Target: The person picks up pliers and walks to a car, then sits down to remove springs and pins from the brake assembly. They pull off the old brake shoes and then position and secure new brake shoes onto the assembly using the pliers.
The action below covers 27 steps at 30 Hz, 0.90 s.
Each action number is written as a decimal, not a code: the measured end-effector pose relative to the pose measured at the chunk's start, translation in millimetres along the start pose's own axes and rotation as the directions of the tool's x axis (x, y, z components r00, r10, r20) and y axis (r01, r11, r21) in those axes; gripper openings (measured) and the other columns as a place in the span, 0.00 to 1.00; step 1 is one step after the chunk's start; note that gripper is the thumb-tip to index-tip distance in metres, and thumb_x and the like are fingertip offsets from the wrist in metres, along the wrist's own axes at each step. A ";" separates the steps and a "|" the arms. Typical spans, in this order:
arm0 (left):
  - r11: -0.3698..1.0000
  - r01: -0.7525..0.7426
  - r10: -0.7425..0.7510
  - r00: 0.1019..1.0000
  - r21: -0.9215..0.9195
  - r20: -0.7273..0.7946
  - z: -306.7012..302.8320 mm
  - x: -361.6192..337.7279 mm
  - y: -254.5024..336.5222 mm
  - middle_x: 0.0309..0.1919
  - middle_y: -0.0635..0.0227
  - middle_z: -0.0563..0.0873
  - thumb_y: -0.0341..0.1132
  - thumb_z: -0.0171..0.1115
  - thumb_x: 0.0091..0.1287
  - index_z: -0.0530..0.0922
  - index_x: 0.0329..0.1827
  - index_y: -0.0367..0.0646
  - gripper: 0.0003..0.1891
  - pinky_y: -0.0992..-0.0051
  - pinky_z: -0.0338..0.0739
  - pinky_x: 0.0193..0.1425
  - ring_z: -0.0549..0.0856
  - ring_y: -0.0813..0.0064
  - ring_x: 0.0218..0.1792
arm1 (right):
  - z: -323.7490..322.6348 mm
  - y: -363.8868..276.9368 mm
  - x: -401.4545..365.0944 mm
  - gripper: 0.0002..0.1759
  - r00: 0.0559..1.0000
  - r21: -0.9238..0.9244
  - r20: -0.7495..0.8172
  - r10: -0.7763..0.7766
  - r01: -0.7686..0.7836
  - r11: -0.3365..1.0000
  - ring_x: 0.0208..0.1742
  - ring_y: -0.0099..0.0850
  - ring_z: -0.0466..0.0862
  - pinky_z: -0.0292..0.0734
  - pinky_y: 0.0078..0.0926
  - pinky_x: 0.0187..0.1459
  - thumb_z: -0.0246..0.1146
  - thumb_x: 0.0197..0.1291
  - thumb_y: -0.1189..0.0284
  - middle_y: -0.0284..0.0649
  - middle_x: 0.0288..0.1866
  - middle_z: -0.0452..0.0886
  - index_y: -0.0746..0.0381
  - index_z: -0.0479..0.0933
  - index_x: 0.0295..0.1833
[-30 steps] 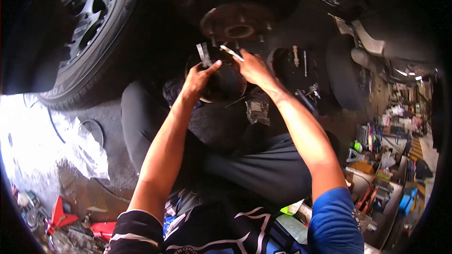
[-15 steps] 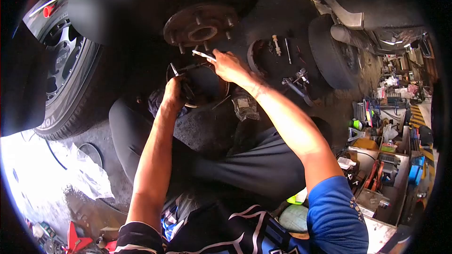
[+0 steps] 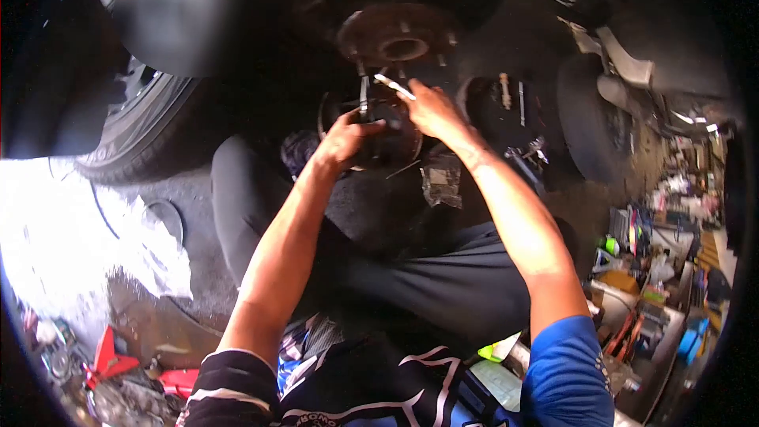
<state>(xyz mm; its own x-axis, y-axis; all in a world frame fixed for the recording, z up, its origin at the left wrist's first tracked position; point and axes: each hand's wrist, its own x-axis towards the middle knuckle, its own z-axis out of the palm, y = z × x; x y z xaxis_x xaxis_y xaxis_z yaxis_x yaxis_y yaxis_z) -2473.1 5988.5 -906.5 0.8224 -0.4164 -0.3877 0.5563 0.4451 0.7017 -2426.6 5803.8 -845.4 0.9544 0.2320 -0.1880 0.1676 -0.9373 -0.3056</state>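
My left hand [image 3: 344,139] is closed around a slim, shiny metal tool [image 3: 364,96] that points up towards the wheel hub; its exact kind does not show. A thin white stick, pen-like in shape [image 3: 394,86], is gripped in my right hand [image 3: 435,111], its tip angled towards the left tool. Both hands are over a round, dark metal drum [image 3: 418,141] on the ground. Just beyond them stands the rusty hub [image 3: 364,35] with its studs. A clear plastic packet [image 3: 441,182] lies near my right forearm.
To the right lie a bolt-like part [image 3: 506,90], a thin rod [image 3: 522,104] and a tyre [image 3: 589,119]. Another wheel [image 3: 146,130] stands left, near a blurred round shape. Tool trays [image 3: 648,324] line the right side. Plastic sheeting [image 3: 158,257] covers floor at left.
The view has shifted, so the scene sits further right. My left hand has risen closer to my right, and its tool now stands near the white stick's tip.
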 end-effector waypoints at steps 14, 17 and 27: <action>0.951 0.019 0.014 0.994 0.308 -0.107 4.6 4.7 8.9 0.37 0.68 0.85 0.44 0.72 0.63 0.80 0.50 0.37 0.21 0.71 0.78 0.43 0.82 0.77 0.36 | 8.0 13.0 4.8 0.15 0.987 -0.103 -0.046 -0.153 0.148 0.984 0.35 0.56 0.82 0.77 0.50 0.38 0.57 0.67 0.68 0.55 0.31 0.80 0.68 0.69 0.51; 0.937 0.031 0.011 0.993 0.348 -0.117 2.1 11.4 7.0 0.38 0.67 0.85 0.44 0.69 0.65 0.80 0.50 0.37 0.20 0.71 0.77 0.45 0.82 0.76 0.37 | 3.8 9.7 3.6 0.14 0.988 -0.120 -0.029 -0.150 0.145 0.982 0.34 0.54 0.83 0.77 0.49 0.37 0.57 0.67 0.69 0.55 0.30 0.80 0.68 0.69 0.50; 0.990 0.053 -0.054 0.999 0.127 0.005 -6.1 21.2 -3.0 0.47 0.62 0.87 0.36 0.60 0.70 0.76 0.58 0.35 0.18 0.72 0.81 0.54 0.86 0.71 0.46 | 9.8 17.4 4.2 0.13 0.954 -0.177 -0.105 -0.279 0.258 0.950 0.32 0.52 0.82 0.76 0.44 0.35 0.60 0.62 0.73 0.51 0.26 0.77 0.67 0.68 0.48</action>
<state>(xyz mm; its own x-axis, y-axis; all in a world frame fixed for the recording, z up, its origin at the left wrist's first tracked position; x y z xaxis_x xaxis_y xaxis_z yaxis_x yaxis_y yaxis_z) -2456.6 5983.2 -920.5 0.7902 -0.4443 -0.4221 0.5796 0.3180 0.7503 -2422.0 5791.0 -860.7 0.8901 0.4557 0.0040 0.4494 -0.8764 -0.1733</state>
